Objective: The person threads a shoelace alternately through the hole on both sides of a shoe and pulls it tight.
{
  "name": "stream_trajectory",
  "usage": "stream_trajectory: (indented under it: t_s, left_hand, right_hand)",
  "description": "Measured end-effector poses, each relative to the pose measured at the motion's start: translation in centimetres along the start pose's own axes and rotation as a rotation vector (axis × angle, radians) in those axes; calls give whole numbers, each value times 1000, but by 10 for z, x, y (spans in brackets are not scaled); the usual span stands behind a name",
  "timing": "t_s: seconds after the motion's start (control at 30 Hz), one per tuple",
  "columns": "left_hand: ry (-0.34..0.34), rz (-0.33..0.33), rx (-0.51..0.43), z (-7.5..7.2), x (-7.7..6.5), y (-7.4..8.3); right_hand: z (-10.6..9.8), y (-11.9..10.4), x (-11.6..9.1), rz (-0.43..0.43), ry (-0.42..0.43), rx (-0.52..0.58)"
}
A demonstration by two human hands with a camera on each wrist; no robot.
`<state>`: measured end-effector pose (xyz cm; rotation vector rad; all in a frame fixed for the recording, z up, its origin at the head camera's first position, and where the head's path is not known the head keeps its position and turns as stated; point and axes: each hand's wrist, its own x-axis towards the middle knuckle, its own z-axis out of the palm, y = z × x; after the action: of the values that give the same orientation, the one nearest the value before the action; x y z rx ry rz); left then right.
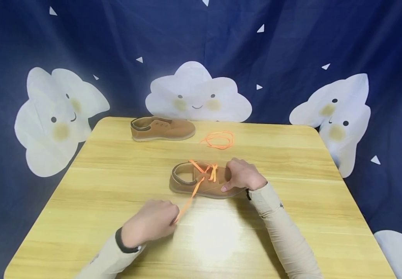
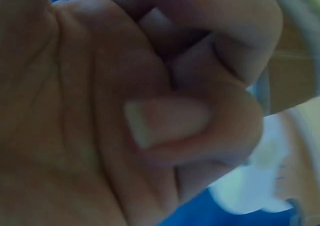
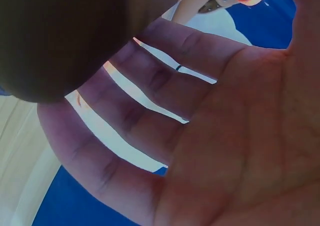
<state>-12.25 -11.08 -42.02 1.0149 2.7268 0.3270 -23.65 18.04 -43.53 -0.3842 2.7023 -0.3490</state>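
A brown shoe (image 1: 215, 190) sits mid-table with its toe to the right and an orange shoelace (image 1: 191, 198) threaded through its eyelets. My left hand (image 1: 153, 221) is in front of it and grips one lace end, which runs taut from the shoe. Curled fingers fill the left wrist view, where the lace is hidden. At the toe, my right hand (image 1: 244, 174) holds the shoe, thumb on the near side and fingers over the far side. The dark toe (image 3: 85, 36) blocks part of the right wrist view. The other lace end (image 1: 196, 166) lies over the shoe's far side.
Behind, near the table's back edge, stands a second brown shoe (image 1: 176, 130) with no lace in it. A coiled orange lace (image 1: 222, 145) lies to its right. The wooden table (image 1: 93, 186) ends at a blue curtain (image 1: 201, 35) with printed clouds.
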Motion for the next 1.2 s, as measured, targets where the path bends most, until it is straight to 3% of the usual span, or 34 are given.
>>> stream_trajectory:
  t_s: [0.17,0.23,0.4,0.47,0.53,0.67,0.77,0.9,1.03,1.2]
  left_hand:
    - [-36,-71,-33,21,17,-17]
    - [-21,-96,-74,25,25,-21]
    - [113,-153,-246,33,44,-23]
    - [160,-135,-319,36,50,-25]
    - [171,-99,-396,39,53,-29]
    - [164,-25,-577,47,59,-36]
    - [151,-6,-664,50,60,-37]
    - [133,3,-707,51,59,-35]
    - [137,8,-720,50,59,-33]
    - [143,-4,-727,49,59,-32]
  right_hand:
    - [-8,2,-3,-73,-58,51]
    - [-14,1,-4,-139,-12,78]
    - [-30,-15,-2,-401,197,129]
    - [-35,-26,2,-500,193,109]
    - [-36,-38,6,-552,121,78]
    - [-31,-57,10,-489,-21,-57]
    - [-27,-68,10,-388,-34,-208]
    - [-25,-76,9,-341,-24,-328]
    - [-28,-77,12,-341,-73,-321]
    - [-30,-69,18,-354,-128,-207]
